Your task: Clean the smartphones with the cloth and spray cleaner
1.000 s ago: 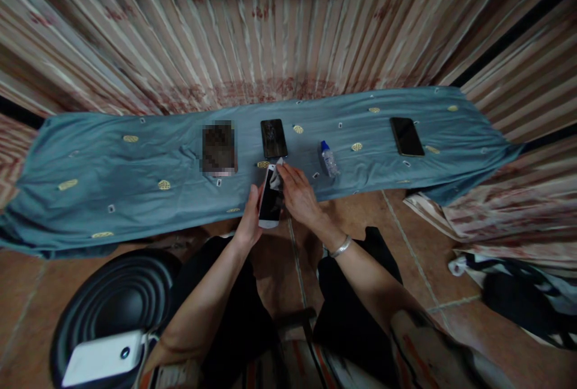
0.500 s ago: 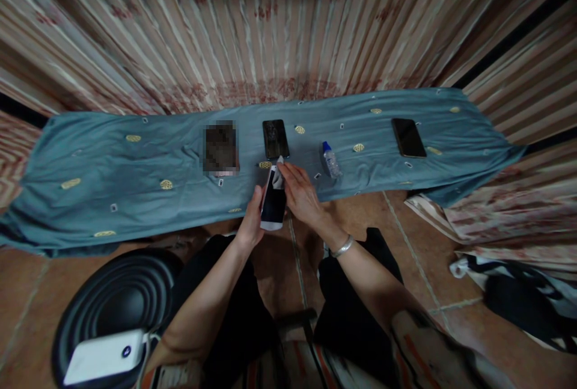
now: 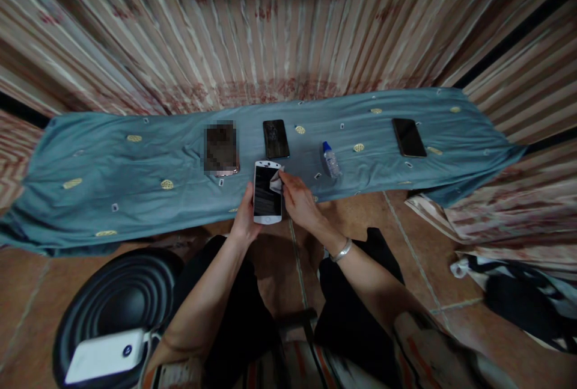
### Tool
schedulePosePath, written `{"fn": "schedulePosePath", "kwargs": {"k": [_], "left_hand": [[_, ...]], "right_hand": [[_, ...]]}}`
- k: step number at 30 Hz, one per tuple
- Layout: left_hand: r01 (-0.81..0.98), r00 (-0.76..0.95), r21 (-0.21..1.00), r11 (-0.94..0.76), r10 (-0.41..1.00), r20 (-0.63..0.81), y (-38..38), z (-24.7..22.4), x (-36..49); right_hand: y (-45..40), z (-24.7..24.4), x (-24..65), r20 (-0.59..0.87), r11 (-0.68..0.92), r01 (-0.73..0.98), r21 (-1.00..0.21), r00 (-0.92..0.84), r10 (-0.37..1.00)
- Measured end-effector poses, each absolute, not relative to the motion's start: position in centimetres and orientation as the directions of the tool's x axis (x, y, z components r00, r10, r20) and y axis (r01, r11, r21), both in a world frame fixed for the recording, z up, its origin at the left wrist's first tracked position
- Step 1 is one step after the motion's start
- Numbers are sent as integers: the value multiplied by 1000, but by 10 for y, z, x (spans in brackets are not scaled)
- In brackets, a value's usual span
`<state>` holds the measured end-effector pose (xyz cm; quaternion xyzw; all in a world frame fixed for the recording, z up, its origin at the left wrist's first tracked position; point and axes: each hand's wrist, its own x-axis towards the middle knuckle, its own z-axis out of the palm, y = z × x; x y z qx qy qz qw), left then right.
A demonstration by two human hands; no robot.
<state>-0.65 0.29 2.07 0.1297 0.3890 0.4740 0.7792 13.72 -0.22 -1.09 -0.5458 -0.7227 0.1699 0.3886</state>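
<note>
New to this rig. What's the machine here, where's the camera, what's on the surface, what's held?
There is no machine: these are a person's two bare hands. Every picture comes from one camera worn on the head, looking forward and down.

The left hand holds a white-framed rectangular phone with a dark screen. The right hand pinches a small pale cloth at the screen's upper right.

On the teal cloth cover with yellow prints, left to right: a pixelated dark item I can't identify, a black rectangular phone, a clear plastic bottle with a blue cap and a flat black rectangular device.
</note>
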Motion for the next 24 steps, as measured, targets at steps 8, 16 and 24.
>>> {"fn": "schedulePosePath", "kwargs": {"k": [8, 16, 24], "left_hand": [[-666, 210, 548, 506, 832, -513, 7, 21, -6], [-650, 184, 586, 483, 849, -495, 13, 17, -12], [-669, 97, 628, 397, 885, -456, 22, 11, -17]], "right_hand": [[-15, -8, 131, 370, 392, 672, -628, -185, 910], [-23, -5, 132, 321, 439, 699, -565, -303, 897], [-36, -2, 132, 346, 505, 685, -525, -371, 862]]}}
